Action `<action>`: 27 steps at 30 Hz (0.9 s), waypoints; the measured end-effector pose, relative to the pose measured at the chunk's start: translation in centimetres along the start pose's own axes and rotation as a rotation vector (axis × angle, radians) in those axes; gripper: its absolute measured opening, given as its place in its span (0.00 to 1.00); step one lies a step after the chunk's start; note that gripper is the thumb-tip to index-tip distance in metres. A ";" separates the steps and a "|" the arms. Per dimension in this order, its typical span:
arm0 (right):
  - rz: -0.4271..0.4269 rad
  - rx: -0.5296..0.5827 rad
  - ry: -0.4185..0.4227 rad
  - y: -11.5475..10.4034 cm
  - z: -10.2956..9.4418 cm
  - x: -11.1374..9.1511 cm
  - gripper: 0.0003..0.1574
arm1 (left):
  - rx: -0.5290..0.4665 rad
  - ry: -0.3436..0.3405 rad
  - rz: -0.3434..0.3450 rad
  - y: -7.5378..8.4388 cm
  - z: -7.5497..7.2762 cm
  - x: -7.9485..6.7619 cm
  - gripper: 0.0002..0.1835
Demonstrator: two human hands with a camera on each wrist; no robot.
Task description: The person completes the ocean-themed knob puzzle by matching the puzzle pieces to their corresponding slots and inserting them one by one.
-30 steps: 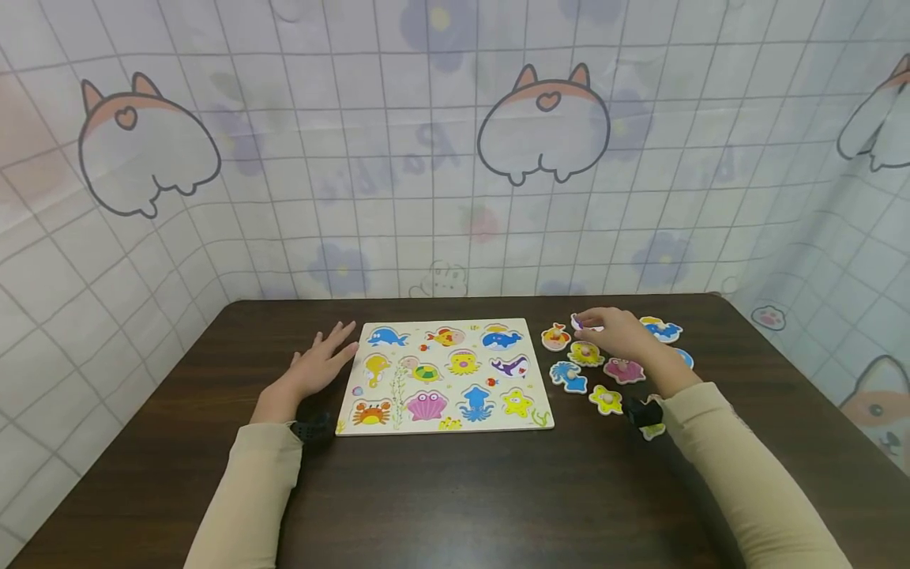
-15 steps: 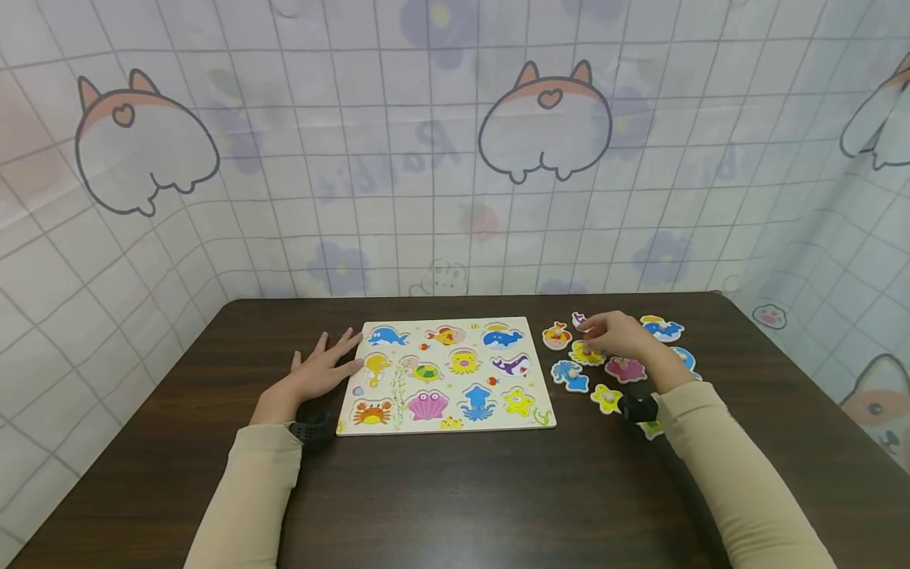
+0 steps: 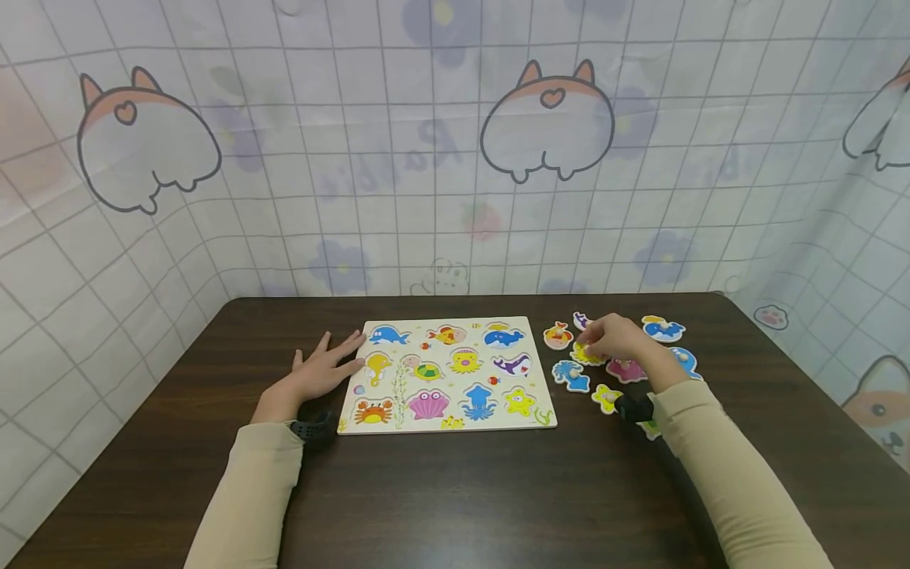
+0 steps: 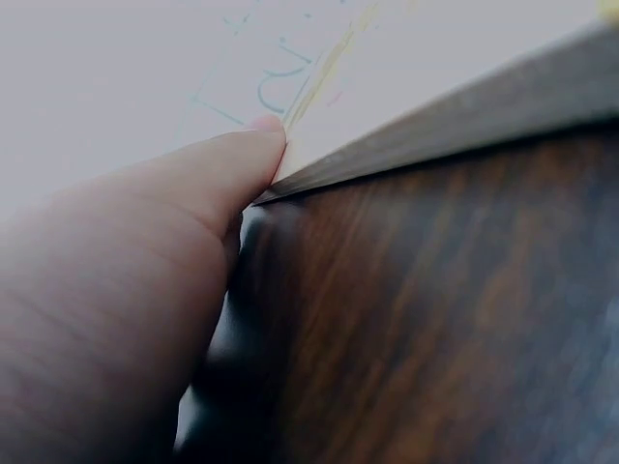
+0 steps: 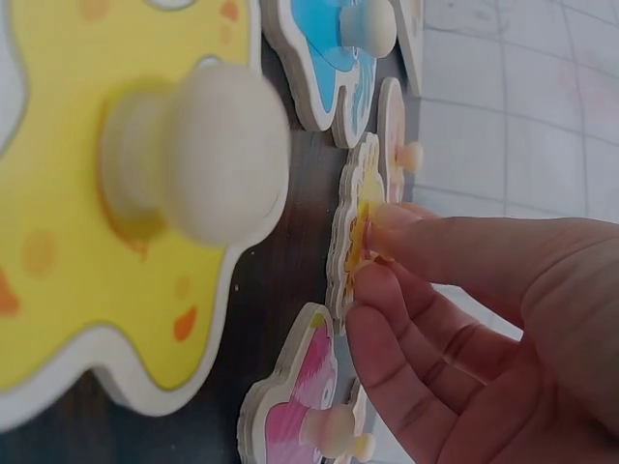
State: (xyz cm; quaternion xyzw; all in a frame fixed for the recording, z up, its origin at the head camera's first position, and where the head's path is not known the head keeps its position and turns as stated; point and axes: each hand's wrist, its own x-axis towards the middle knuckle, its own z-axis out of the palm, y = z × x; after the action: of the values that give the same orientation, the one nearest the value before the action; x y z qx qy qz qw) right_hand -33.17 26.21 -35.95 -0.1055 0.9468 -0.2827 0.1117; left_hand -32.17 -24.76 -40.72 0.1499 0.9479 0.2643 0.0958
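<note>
My right hand (image 3: 620,340) pinches the yellow octopus puzzle piece (image 3: 584,357) with thumb and fingertips where its knob sits, among the loose pieces right of the board. In the right wrist view the fingertips meet on the face of the octopus piece (image 5: 345,242) and hide the knob. Whether the piece is off the table I cannot tell. With fingers spread, my left hand (image 3: 313,374) rests against the left edge of the cream sea-animal puzzle board (image 3: 455,386). The left wrist view shows the thumb (image 4: 242,159) touching the edge of the board (image 4: 435,121).
Around the right hand lie knobbed pieces: an orange fish (image 3: 558,337), a purple shark (image 3: 580,319), a blue squid (image 3: 570,376), a pink shell (image 3: 626,371), a yellow starfish (image 3: 605,398) and blue whales (image 3: 663,329). A patterned cloth (image 3: 398,205) hangs behind the dark table (image 3: 455,498).
My right hand has come slightly down and right from beside the purple shark piece onto the octopus piece. The left hand has shifted slightly, its fingers staying spread at the board's edge.
</note>
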 end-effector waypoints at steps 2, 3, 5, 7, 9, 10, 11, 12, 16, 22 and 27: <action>0.000 0.001 0.002 0.0 0.0 0.0 0.15 | 0.001 -0.002 -0.002 0.0 0.0 0.0 0.38; 0.000 0.000 0.004 0.0 0.0 0.0 0.14 | 0.002 -0.002 -0.002 0.0 0.0 0.0 0.38; 0.001 0.002 0.008 0.0 0.1 0.0 0.13 | 0.005 -0.001 -0.004 0.0 0.0 0.0 0.38; 0.005 0.004 0.009 0.1 0.1 0.0 0.12 | 0.006 0.000 -0.004 0.1 0.0 0.0 0.38; 0.009 0.006 0.008 0.1 0.1 0.1 0.10 | 0.008 0.001 -0.004 0.1 0.0 0.0 0.38; 0.011 0.007 0.008 0.2 0.1 0.2 0.10 | 0.008 0.001 -0.004 0.1 0.0 0.0 0.38; 0.014 0.007 0.007 0.2 0.2 0.2 0.09 | 0.007 0.001 -0.004 0.1 0.0 0.0 0.38; 0.015 0.006 0.007 0.2 0.2 0.3 0.09 | 0.007 0.002 -0.005 0.1 0.0 0.0 0.38; 0.017 0.000 0.011 0.4 0.2 0.4 0.07 | 0.004 0.002 -0.009 0.1 0.0 -0.1 0.38; 0.013 -0.026 0.025 0.3 0.1 0.3 0.07 | 0.001 0.000 -0.011 0.2 0.0 -0.1 0.38; -0.010 -0.045 0.042 -0.2 -0.1 -0.1 0.08 | -0.008 0.002 -0.014 0.3 -0.1 -0.2 0.38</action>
State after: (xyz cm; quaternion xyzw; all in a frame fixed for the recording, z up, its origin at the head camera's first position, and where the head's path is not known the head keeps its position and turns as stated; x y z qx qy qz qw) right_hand -33.09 26.06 -35.76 -0.1067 0.9546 -0.2639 0.0878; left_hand -31.95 -24.61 -40.44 0.1426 0.9479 0.2678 0.0972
